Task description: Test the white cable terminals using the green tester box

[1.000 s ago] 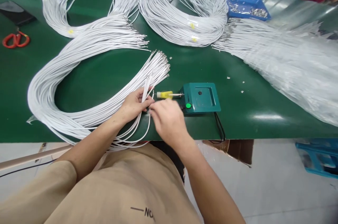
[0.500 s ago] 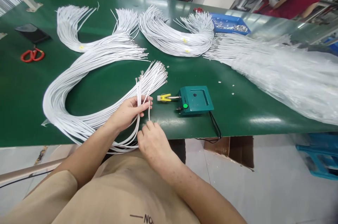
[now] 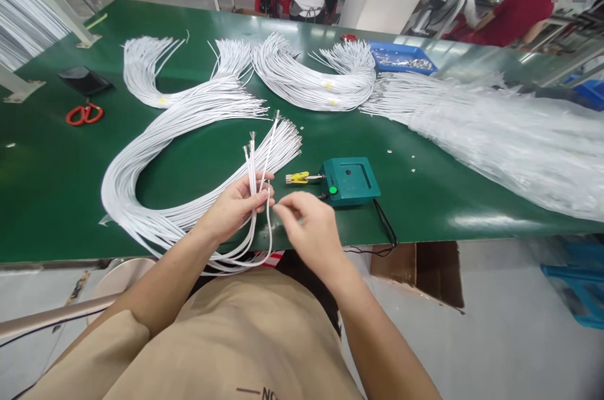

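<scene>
Several white cables [image 3: 253, 164] with frayed ends stand up out of my left hand [image 3: 238, 202], which is closed around them. One of them leans right of the others, and a loose length hangs down past my fingers. Close beside those fingertips, my right hand [image 3: 311, 224] has its thumb and fingers pinched together; what is between them, if anything, is too small to make out. Behind my left hand lies a large curved bundle of white cables [image 3: 120, 180]. Just beyond my right hand sits a green box-shaped device [image 3: 352, 183] with a yellow clip [image 3: 298, 178] on its side.
More cable bundles [image 3: 314, 88] lie across the green table [image 3: 198, 161]. A plastic-wrapped bundle [image 3: 495, 136] stretches to the right. Red-handled scissors [image 3: 85, 114] rest at left, near a black object [image 3: 85, 80]. A blue tray [image 3: 403, 58] of small parts stands behind. Two people are beyond the table.
My right hand has moved up and to the right, off the hanging cable it was pinching lower down. My left hand still grips the cables. The view has tilted up slightly.
</scene>
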